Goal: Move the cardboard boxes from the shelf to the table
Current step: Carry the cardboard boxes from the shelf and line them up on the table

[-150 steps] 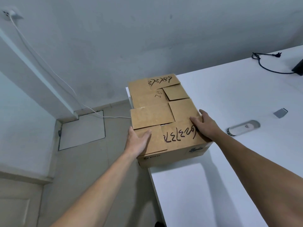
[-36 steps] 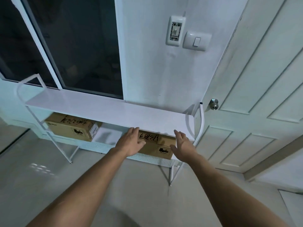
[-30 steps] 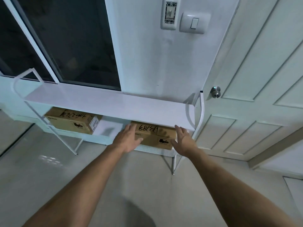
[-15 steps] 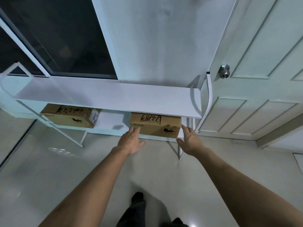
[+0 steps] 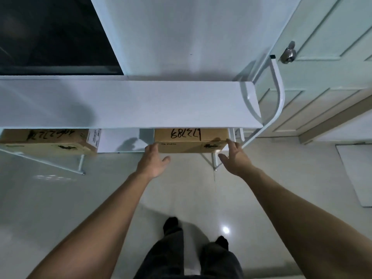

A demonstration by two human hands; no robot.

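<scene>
Grip: left hand (image 5: 153,162) and right hand (image 5: 235,158) spread open, holding nothing, fingertips at front corners of cardboard box (image 5: 191,140) on lower shelf (image 5: 118,140). Box probably stiff, light; clamp both end faces.

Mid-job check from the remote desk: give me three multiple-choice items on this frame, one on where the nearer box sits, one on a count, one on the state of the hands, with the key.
1. Where is the box with handwritten digits that the hands reach for?
A. on top of the upper board
B. on the lower level, under the upper board
C. on the floor

2. How many cardboard boxes show on the shelf?
A. one
B. two
C. four

3. What state are the left hand and the right hand in?
A. open, at the box's front corners
B. closed into fists
C. carrying the box clear of the shelf

Key: 1 B, the upper board overhangs it. 2 B, this one plus the second box to its left. 3 A, fingers are spread and the box rests on the shelf.
</scene>
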